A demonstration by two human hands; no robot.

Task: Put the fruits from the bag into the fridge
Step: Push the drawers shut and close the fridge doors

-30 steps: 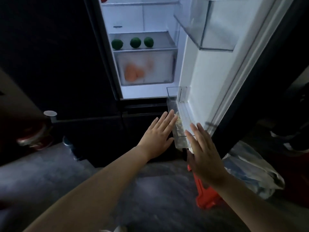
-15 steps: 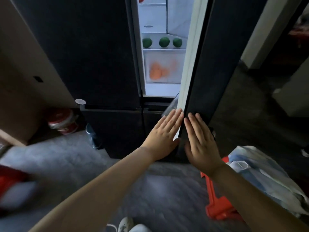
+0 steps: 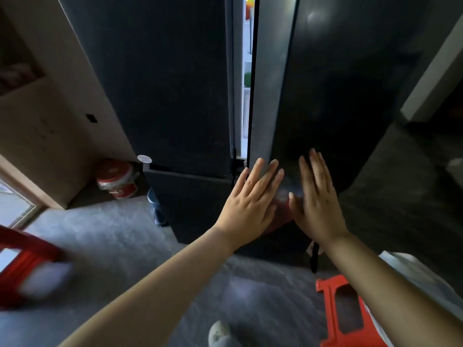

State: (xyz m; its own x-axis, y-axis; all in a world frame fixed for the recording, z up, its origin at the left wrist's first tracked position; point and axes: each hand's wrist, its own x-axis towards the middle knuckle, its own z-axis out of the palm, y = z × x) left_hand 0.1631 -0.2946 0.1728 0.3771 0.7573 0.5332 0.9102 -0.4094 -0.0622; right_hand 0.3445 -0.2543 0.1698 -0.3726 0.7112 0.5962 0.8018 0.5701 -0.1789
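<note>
The black fridge's right door (image 3: 325, 96) stands almost closed, leaving only a thin lit gap (image 3: 246, 108) into the inside. A sliver of a green fruit (image 3: 247, 80) shows through that gap; the other fruits are hidden. My left hand (image 3: 250, 204) presses flat on the door's lower left edge, fingers straight. My right hand (image 3: 317, 199) lies flat on the door face just beside it. Neither hand holds anything. A pale plastic bag (image 3: 411, 279) lies on the floor at the lower right.
A red plastic stool (image 3: 343, 319) stands on the grey floor by the bag. Another red stool (image 3: 22, 259) is at the left edge, blurred. A red-and-white bucket (image 3: 117, 179) and a wooden cabinet (image 3: 50, 121) sit left of the fridge. My shoe (image 3: 220, 334) shows at the bottom.
The fridge door has swung from wide open to nearly closed under both hands. The shelf with green fruits and the drawer with orange ones have gone out of sight.
</note>
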